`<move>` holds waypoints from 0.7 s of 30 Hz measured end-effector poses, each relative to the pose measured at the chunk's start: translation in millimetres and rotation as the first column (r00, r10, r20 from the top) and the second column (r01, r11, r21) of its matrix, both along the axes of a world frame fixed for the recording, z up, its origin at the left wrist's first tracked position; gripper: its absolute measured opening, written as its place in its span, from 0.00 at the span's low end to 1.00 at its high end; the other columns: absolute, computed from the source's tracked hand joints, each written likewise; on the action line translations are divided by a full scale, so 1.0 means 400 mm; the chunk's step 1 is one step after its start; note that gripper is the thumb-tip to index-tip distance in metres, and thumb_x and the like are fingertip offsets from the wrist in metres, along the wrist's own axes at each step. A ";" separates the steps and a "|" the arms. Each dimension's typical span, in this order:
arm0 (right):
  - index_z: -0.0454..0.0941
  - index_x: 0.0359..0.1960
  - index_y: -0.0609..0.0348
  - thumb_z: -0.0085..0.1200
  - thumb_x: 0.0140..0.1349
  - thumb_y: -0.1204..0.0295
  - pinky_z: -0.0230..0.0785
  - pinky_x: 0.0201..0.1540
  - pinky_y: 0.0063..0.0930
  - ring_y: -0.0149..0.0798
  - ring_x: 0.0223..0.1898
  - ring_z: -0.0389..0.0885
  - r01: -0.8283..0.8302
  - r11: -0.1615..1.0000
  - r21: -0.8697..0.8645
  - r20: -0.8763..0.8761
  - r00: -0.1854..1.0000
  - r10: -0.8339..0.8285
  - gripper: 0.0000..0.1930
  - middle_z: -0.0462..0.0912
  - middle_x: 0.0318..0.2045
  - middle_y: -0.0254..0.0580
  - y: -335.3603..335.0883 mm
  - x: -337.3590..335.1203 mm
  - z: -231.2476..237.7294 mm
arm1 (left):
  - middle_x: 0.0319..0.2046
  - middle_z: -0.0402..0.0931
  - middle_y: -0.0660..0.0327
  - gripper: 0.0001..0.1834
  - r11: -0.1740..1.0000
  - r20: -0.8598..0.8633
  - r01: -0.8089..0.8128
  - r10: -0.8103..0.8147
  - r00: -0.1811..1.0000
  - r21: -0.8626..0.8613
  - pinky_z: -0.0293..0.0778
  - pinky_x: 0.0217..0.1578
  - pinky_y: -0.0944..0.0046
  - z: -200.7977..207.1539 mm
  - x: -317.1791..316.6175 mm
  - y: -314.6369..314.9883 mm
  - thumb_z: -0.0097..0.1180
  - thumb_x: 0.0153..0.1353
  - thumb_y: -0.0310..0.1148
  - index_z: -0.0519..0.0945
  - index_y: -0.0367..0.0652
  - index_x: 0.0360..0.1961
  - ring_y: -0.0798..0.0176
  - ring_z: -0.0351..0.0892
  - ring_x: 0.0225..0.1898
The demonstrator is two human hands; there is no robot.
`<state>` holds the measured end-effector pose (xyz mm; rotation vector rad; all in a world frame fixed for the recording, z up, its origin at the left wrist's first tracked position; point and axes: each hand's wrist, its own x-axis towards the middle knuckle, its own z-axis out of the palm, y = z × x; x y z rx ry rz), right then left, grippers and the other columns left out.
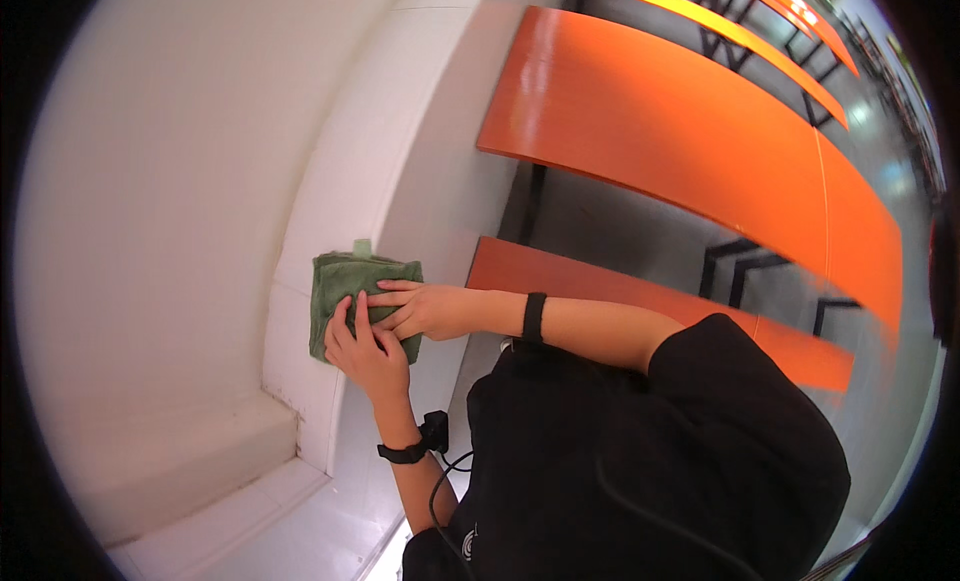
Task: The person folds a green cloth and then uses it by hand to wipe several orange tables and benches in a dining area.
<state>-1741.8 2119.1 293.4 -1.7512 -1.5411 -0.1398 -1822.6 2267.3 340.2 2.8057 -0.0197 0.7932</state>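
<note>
A folded green cloth (340,278) with a small pale tag at its upper edge lies on a white tiled ledge (335,196). My left hand (362,353) rests on the cloth's lower part, its fingers stretched out and slightly bent. From the right, my right hand (430,309) reaches across the cloth with fingers extended and apart. Both hands are open, and their fingertips meet near the cloth's middle. Part of the cloth is hidden under them. A black band circles each wrist, and the left one carries a small black device with a cable.
A smooth pale wall (170,201) rises left of the ledge, with a low step (220,441) at its foot. To the right stand a long orange table (660,111) and an orange bench (590,286) on black metal legs. More orange tables and benches stand farther back.
</note>
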 end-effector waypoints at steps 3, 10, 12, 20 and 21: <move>0.82 0.48 0.51 0.52 0.46 0.87 0.37 0.76 0.53 0.45 0.74 0.51 0.032 0.987 -0.158 0.011 0.999 -0.031 0.26 0.75 0.61 0.29 -0.009 0.001 0.017 | 0.56 0.72 0.56 0.25 0.998 0.078 0.048 -0.050 0.996 0.030 0.62 0.57 0.49 -0.018 -0.006 -0.008 0.49 0.53 0.23 0.80 0.49 0.53 0.50 0.69 0.55; 0.82 0.50 0.50 0.58 0.45 0.83 0.38 0.76 0.53 0.43 0.74 0.50 0.111 0.980 -0.162 0.069 0.992 -0.101 0.26 0.73 0.63 0.28 0.004 -0.014 0.044 | 0.51 0.71 0.50 0.13 0.646 0.009 0.456 -0.571 0.821 -0.612 0.70 0.47 0.58 -0.361 -0.207 0.137 0.47 0.59 0.23 0.84 0.42 0.39 0.56 0.72 0.44; 0.82 0.50 0.50 0.58 0.45 0.82 0.38 0.76 0.54 0.44 0.75 0.49 0.102 0.979 -0.179 0.026 0.995 -0.099 0.25 0.73 0.63 0.28 0.017 -0.027 0.070 | 0.52 0.72 0.51 0.13 0.478 -0.150 0.124 -0.495 0.856 -0.870 0.70 0.49 0.57 -0.479 -0.193 0.154 0.48 0.62 0.27 0.82 0.41 0.43 0.55 0.73 0.47; 0.80 0.48 0.51 0.56 0.50 0.76 0.41 0.74 0.57 0.52 0.73 0.52 0.193 0.974 -0.123 0.036 0.981 -0.190 0.20 0.71 0.64 0.32 0.053 -0.041 -0.048 | 0.58 0.70 0.52 0.24 -0.604 -0.069 -0.413 -0.509 0.858 -0.682 0.69 0.57 0.51 -0.658 -0.044 0.170 0.47 0.69 0.43 0.70 0.41 0.60 0.52 0.70 0.58; 0.80 0.48 0.51 0.56 0.50 0.76 0.41 0.74 0.57 0.52 0.73 0.52 0.185 0.972 -0.144 0.031 0.983 -0.182 0.20 0.71 0.64 0.32 0.049 -0.043 -0.079 | 0.58 0.70 0.52 0.24 -0.582 -0.077 -0.444 -0.546 0.834 -0.681 0.69 0.57 0.50 -0.689 -0.056 0.198 0.47 0.69 0.44 0.69 0.41 0.60 0.52 0.70 0.59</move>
